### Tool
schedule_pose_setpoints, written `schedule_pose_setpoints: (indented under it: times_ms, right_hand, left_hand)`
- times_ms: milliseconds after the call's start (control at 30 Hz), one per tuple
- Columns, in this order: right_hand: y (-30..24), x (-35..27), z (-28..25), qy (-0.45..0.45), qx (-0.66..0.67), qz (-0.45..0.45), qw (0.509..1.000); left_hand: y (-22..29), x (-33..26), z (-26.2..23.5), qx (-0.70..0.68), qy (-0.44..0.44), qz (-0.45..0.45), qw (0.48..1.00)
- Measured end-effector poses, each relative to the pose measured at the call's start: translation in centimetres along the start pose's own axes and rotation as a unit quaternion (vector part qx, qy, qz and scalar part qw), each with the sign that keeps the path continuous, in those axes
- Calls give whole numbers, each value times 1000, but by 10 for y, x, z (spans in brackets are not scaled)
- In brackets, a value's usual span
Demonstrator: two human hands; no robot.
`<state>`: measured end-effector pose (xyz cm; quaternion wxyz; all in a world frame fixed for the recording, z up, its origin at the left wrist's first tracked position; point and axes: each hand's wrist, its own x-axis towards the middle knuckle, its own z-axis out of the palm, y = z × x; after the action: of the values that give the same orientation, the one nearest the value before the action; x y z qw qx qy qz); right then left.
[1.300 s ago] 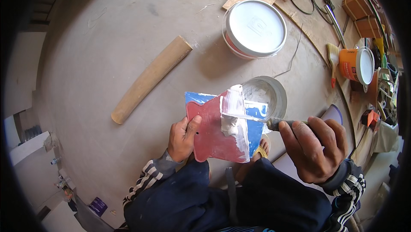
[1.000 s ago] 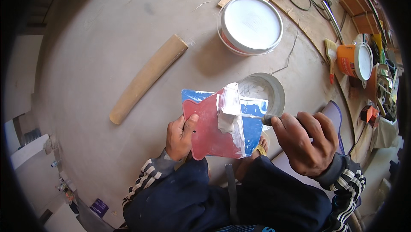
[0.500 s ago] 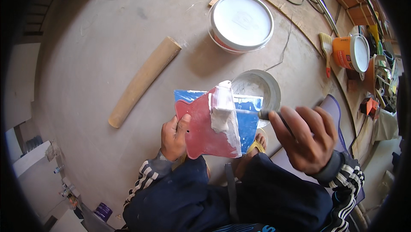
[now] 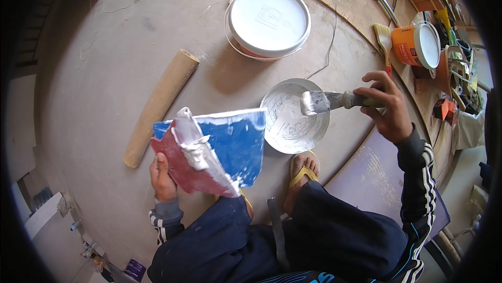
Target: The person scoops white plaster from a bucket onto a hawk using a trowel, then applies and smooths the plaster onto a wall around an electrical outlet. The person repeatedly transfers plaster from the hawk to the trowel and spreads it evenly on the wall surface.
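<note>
My left hand (image 4: 164,181) grips a red plastic spreader (image 4: 175,160) together with a blue plastic spreader (image 4: 235,144) behind it. White putty (image 4: 197,152) is smeared in a thick lump along the red one's edge, and a thin coat lines the blue one's top edge. In my right hand (image 4: 389,108) is a putty knife (image 4: 340,100), its blade tip carrying a dab of putty. That blade hangs above a round metal basin (image 4: 287,145), whose inside is streaked white. The lower part of my left palm is hidden behind the spreaders.
Beyond the basin stands a lidded white bucket (image 4: 269,16). A cardboard tube (image 4: 159,110) lies on the floor to the left. At right are a paintbrush (image 4: 384,37), an orange bucket (image 4: 405,45) and a purple mat (image 4: 374,170). My sandalled foot (image 4: 303,170) is near the basin.
The spreaders have moved left and tilted, uncovering the basin and more of the blue one. The putty knife has left the red spreader's putty and swung up and right, over the basin.
</note>
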<state>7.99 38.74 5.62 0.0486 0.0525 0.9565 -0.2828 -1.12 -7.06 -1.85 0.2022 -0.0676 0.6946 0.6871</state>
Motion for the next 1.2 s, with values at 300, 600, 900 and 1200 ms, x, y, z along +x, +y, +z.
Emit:
schedule_pose_setpoints:
  times_ms: [300, 600, 900, 1200]
  right_hand:
    - [13, 24, 93, 1, -396, -225, 890]
    - [19, 57, 89, -37, -343, -248, 905]
    - [10, 68, 104, -130, -257, -255, 923]
    - [0, 52, 131, -133, -236, -327, 905]
  left_hand:
    - [-6, 2, -25, -31, -40, -47, 998]
    - [-21, 0, -29, -57, -34, -88, 994]
    - [-24, -1, -30, -70, -23, -92, 993]
    - [-24, -1, -33, -67, 3, -89, 994]
